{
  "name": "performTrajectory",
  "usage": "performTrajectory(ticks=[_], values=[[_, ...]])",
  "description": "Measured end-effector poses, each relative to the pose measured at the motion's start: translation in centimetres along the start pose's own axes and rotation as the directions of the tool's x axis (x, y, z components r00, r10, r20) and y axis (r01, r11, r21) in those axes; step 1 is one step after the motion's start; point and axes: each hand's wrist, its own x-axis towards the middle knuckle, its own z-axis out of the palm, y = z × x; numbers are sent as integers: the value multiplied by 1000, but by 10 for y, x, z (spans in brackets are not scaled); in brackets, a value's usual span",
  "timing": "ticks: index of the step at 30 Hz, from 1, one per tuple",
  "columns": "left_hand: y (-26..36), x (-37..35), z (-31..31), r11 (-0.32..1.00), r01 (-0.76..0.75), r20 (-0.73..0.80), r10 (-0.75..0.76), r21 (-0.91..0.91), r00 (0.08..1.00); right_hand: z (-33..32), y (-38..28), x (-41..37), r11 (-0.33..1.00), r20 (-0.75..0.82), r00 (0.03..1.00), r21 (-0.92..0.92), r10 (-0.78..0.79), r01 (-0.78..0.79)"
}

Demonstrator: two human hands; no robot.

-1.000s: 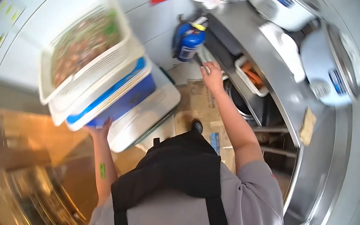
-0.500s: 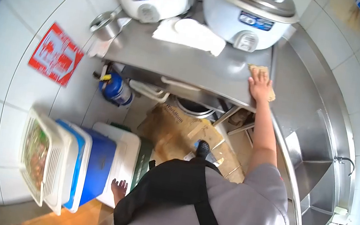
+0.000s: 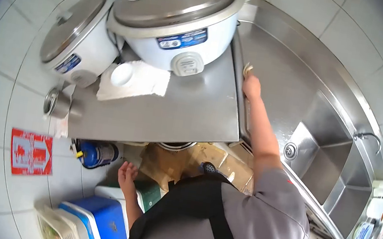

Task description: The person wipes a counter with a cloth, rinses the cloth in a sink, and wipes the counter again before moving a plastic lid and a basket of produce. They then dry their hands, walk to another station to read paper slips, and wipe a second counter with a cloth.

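My right hand [image 3: 252,87] reaches forward to the raised edge between the steel table [image 3: 192,112] and the sink counter [image 3: 289,60]. Its fingers are closed around a tan cleaning cloth [image 3: 247,69], of which only a small end shows beyond them. The large rice cooker [image 3: 188,40] stands to the left of this hand. Down by my side, my left hand [image 3: 128,173] hangs in the air with loosely bent fingers and holds nothing. Below that hand are the green and white bins and a blue cooler [image 3: 104,225].
A second rice cooker [image 3: 81,46] stands at the left, with a white bowl [image 3: 122,75] on a folded towel [image 3: 157,82] near it. A metal pitcher [image 3: 57,103] is by the wall. The sink basin [image 3: 317,158] lies right; a blue fire extinguisher [image 3: 97,155] is below the table.
My view has turned to the right. My right hand has moved from the tabletop corner forward along its right edge, gathering the cloth from flat into its grip. My left hand has risen.
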Motion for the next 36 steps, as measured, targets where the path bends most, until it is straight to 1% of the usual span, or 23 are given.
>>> performTrajectory(ticks=[2,3,4,6,7,8,10,12,14,16,18,19,21,22,23,24,25,26,28,30,33,34,36], values=[[3,24,16,961,-274,82,271,30,959,-21,31,-48,959,-249,932,35,-264,281],[25,22,38,944,-312,63,307,109,950,-46,34,-78,939,-201,921,15,-334,344],[32,26,44,946,-296,98,285,133,953,-60,39,-106,916,-156,906,13,-393,400],[39,50,72,867,-468,330,398,168,856,-53,97,-126,789,73,795,-100,-602,606],[47,54,95,889,-434,350,363,147,863,-60,103,-141,698,256,756,-290,-603,655],[53,60,111,890,-434,365,361,139,858,-63,107,-159,562,440,712,-438,-547,702],[65,74,149,721,-608,560,369,333,742,-43,126,-157,587,473,661,-318,-582,745],[80,74,193,690,-648,581,396,323,711,-31,116,-122,578,395,634,-266,-664,771],[89,66,227,599,-737,646,435,313,628,-17,97,-54,600,270,666,-292,-695,745],[78,62,250,580,-741,638,437,339,634,-11,79,22,594,121,698,-437,-706,676],[73,56,275,688,-672,590,433,272,682,-7,54,100,708,15,776,-400,-630,583],[67,57,285,686,-674,575,445,274,687,0,44,144,742,-42,809,-427,-587,517],[56,53,299,753,-599,533,400,272,746,9,22,214,805,-120,869,-453,-481,383],[56,51,309,753,-594,514,404,282,757,7,12,242,829,-146,895,-463,-420,314],[61,49,318,746,-602,507,415,285,755,4,10,266,824,-138,889,-459,-436,333],[66,48,326,737,-611,502,426,290,752,3,7,287,878,-215,921,-432,-325,209],[69,48,331,732,-611,499,425,300,755,3,7,300,916,-283,937,-394,-204,80],[70,49,336,729,-609,494,424,311,759,-1,13,309,917,-275,939,-388,-208,90],[74,45,340,700,-604,482,407,381,776,-16,46,303,927,-389,921,-358,-39,-111],[79,43,347,734,-573,498,367,364,786,-36,84,283,934,-407,913,-322,9,-153],[91,36,357,632,-660,572,388,406,723,-60,148,237,915,-473,873,-287,120,-282],[94,32,360,631,-662,590,374,404,716,-64,167,221,895,-508,845,-281,167,-346],[100,28,365,643,-699,615,423,314,665,-78,204,189,870,-542,809,-262,226,-418]])
